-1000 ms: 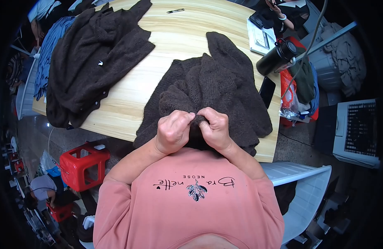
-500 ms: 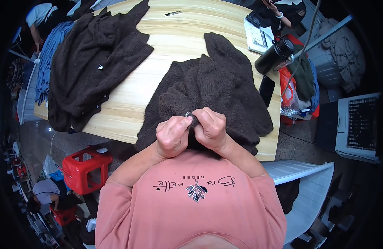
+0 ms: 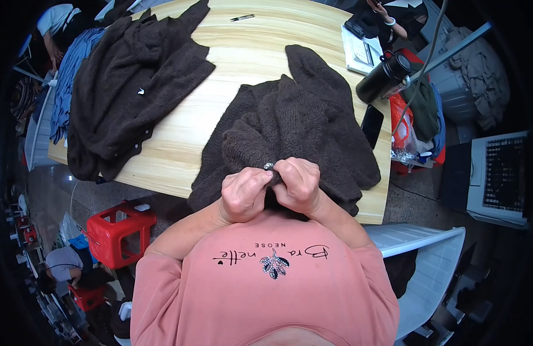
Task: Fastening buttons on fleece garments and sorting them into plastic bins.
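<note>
1. Along the near edge of the pale wood-grain table (image 3: 249,55), a dark brown fuzzy knitted garment (image 3: 307,121) lies bunched; I judge it soft, limp and fairly light.
2. At that table edge, left hand (image 3: 243,193) and right hand (image 3: 298,183) pinch its gathered knit beside a small shiny round button-like piece (image 3: 268,166).
3. Doubled folds, I reckon, offer the safest hold; single loops could snag.
4. At the table's right edge: a smooth black cylindrical bottle (image 3: 384,79), rigid against all that nap.
</note>
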### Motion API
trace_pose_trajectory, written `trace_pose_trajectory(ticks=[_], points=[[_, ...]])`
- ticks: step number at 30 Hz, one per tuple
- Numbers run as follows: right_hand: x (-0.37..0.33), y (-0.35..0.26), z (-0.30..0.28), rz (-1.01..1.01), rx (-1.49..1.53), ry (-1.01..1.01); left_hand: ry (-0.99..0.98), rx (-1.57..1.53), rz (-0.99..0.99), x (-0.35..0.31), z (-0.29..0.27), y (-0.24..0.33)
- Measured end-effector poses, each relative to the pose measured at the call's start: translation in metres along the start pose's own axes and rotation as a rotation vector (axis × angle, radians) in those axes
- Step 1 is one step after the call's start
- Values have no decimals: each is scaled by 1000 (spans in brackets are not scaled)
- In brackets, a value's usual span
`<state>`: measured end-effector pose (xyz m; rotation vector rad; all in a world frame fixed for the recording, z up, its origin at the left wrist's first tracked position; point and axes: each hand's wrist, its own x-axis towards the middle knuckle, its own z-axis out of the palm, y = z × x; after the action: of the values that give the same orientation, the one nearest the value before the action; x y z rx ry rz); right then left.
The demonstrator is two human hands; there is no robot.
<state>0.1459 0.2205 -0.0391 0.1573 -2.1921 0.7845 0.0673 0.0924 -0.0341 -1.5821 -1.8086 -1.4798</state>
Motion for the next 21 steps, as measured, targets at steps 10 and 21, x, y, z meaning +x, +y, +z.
trace_pose_trajectory(ticks=[10, 21], points=[[5, 2, -3, -172, 51, 76, 26, -177, -311, 10, -1, 4], [-4, 15, 0, 73, -9, 91, -59, 160, -229, -1, 3, -21]])
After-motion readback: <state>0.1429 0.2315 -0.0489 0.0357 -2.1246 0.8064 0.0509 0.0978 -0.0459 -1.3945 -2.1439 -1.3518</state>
